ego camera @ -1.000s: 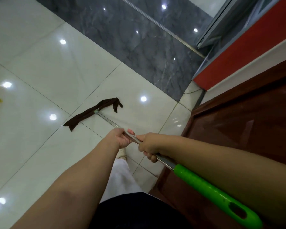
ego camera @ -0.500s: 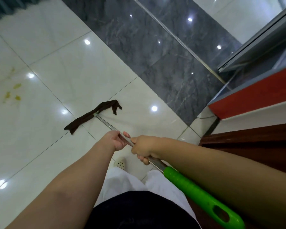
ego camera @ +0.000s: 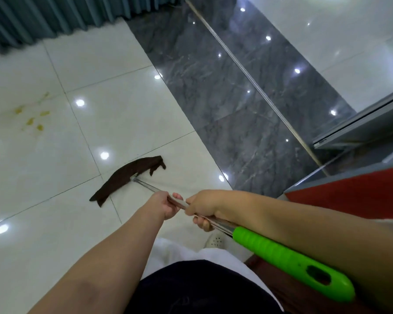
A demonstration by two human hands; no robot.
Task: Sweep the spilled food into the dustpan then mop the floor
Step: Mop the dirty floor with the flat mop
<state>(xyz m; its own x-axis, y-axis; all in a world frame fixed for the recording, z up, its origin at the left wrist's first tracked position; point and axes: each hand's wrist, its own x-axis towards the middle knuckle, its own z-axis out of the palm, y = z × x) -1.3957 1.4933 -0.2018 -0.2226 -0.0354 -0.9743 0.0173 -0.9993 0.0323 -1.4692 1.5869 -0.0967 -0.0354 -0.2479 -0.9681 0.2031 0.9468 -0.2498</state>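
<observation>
Over on the far left of the glossy white tile floor [ego camera: 43, 177] sits a cluster of small yellowish food smears [ego camera: 33, 116], well apart from everything else. No brand, label or writing can be read anywhere, so nothing to report there.

Moving right, the dark brown cloth mop head [ego camera: 128, 179] lies flat on the tiles across a grout line, its long axis running from lower left to upper right, with floppy ends at both tips. It's near the middle of the view, between the smears and the strip of dark grey marble flooring [ego camera: 225, 87]. The thin silver metal mop pole [ego camera: 150, 188] joins the cloth at about its middle and runs down and to the right toward the person, so the mop as a whole points up-left, roughly toward the stains.

The left hand [ego camera: 162, 206] is wrapped around the pole, fingers curled under it, closer to the mop head. Just beside it, nearly touching, the right hand [ego camera: 202, 208] grips the same pole a bit further back, fingers curled below the metal. Past the right hand the pole turns into a bright green plastic handle [ego camera: 290, 257] with an oval hanging hole near its end, lying along the underside of the right forearm.

Below that, white trousers, a dark top and a white perforated shoe [ego camera: 214, 240] show. A red-and-grey counter edge [ego camera: 349, 191] sits on the right.
</observation>
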